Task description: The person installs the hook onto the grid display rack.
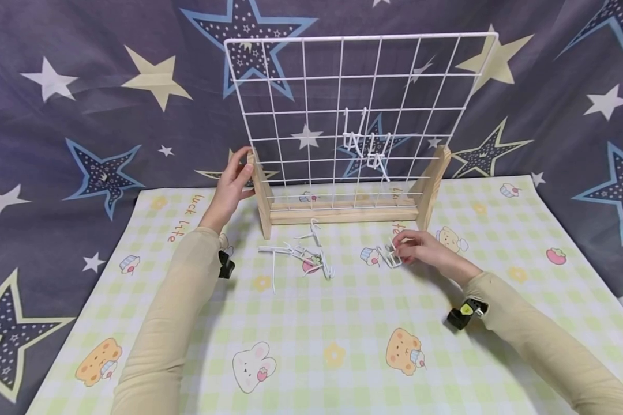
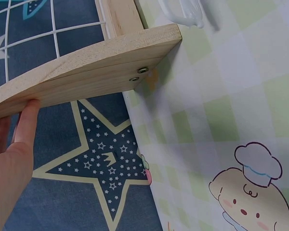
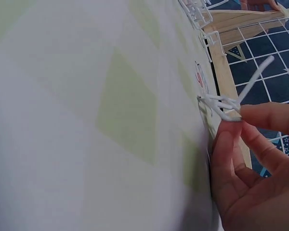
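Note:
A white wire grid panel (image 1: 360,38) stands upright in a wooden stand (image 1: 342,217). At the stand's left side panel (image 2: 86,72), my left hand (image 1: 227,190) grips the upper edge; part of its fingers is hidden behind the wood. My right hand (image 1: 420,249) pinches a white wire hook (image 3: 220,102) between thumb and fingers, low over the cloth, in front of the stand's right end. Two more white hooks (image 1: 376,158) hang on the grid, right of its middle. Several loose white hooks (image 1: 311,253) lie tangled before the stand's left half.
A green-and-white checked cloth (image 1: 291,334) with cartoon prints covers the table. Behind the grid hangs a dark curtain (image 1: 104,132) with stars. Each wrist wears a small black camera (image 1: 459,316).

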The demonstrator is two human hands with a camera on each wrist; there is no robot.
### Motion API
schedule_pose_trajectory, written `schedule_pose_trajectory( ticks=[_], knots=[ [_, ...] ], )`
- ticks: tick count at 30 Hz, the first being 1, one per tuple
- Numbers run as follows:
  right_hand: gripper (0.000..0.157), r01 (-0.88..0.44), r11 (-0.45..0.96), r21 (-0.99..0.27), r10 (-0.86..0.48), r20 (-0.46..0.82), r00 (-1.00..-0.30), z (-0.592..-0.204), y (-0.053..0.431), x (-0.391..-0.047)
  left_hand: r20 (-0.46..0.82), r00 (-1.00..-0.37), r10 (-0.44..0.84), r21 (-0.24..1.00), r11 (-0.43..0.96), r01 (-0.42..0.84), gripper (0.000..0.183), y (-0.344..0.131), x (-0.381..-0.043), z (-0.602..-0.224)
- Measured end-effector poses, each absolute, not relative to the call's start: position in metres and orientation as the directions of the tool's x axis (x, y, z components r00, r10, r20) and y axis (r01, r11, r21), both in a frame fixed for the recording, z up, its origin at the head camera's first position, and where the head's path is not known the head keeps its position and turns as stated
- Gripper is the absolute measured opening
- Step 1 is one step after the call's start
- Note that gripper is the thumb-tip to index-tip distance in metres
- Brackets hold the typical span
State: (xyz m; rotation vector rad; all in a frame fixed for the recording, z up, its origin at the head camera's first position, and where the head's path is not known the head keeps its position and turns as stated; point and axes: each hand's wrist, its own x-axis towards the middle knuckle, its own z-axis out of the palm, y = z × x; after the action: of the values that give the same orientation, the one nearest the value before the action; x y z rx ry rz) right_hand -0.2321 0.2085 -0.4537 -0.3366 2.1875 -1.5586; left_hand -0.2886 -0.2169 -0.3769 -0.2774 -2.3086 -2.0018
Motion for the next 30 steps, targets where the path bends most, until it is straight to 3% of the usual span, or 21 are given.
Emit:
schedule_pose_trajectory(
  ticks=[11, 23, 30],
  knots=[
    [0.025, 0.114, 0.264, -0.958, -0.364, -0.208, -0.908, -0.452, 0.21, -0.232, 0.166, -0.982, 0.09, 0.976, 0.129, 0.177, 0.051, -0.217, -0.289, -0.377],
    [0.031, 0.056, 0.202, -0.978, -0.366, -0.129, -0.922, -0.445, 0.216, -0.234, 0.154, -0.983, 0.1, 0.976, 0.138, 0.167, 0.05, -0.208, -0.27, -0.353],
    [0.028, 0.019, 0.166, -0.986, -0.358, -0.078, -0.931, -0.434, 0.218, -0.235, 0.172, -0.981, 0.087, 0.974, 0.133, 0.183, 0.051, -0.217, -0.288, -0.376]
  ],
)
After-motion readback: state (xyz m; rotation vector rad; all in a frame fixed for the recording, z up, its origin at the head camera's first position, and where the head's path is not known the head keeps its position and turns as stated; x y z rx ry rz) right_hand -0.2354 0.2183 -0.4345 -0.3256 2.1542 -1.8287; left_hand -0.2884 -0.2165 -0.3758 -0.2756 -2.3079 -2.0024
